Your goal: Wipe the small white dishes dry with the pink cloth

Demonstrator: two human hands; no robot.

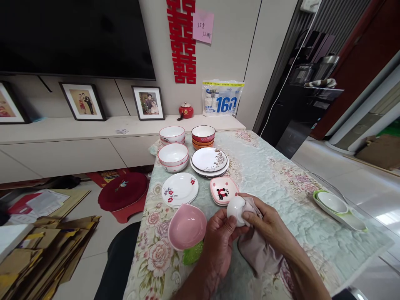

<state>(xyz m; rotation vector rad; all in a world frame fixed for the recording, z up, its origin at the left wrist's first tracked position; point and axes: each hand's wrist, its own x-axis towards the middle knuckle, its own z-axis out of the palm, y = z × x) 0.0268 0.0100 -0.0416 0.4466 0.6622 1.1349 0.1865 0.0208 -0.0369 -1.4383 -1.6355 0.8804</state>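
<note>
My left hand is closed with thumb and fingers on a small round white dish, whose exact kind I cannot make out. My right hand grips a greyish-pink cloth and presses it against the dish's right side; the rest of the cloth hangs to the table. Just left of my left hand lies a pink peach-shaped bowl with a green leaf part. Beyond my hands sit pink-rimmed square dishes with a cartoon figure, partly hidden by my fingers.
White flowered plates, brown-patterned plates, white red-rimmed bowls and red and orange bowls stand stacked on the floral tablecloth. At the right lie green-rimmed dishes. A red stool and flattened cardboard are left.
</note>
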